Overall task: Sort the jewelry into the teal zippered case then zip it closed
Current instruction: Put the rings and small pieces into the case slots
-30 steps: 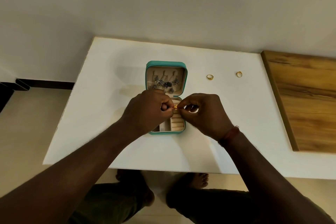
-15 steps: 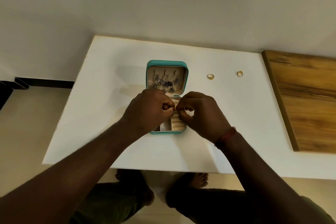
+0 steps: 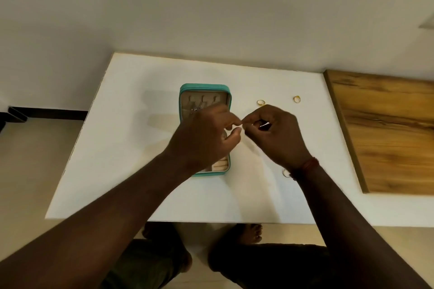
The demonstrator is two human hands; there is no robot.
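Observation:
The teal zippered case lies open on the white table, with dangling earrings hung in its lid and beige ring rolls in its near half. My left hand hovers over the case's right side. My right hand is just right of the case, fingers curled. The fingertips of both hands almost meet; motion blur hides whether anything is pinched there. Two gold rings lie behind my right hand. A third ring lies by my right wrist.
A wooden board covers the table's right side. A plain wall runs along the table's far edge. My knees and bare feet show below the near edge.
Both hands have lifted off the case's lower half and shifted right and away from me. The small gold piece seen between the fingertips is no longer visible. The ring by my wrist is uncovered.

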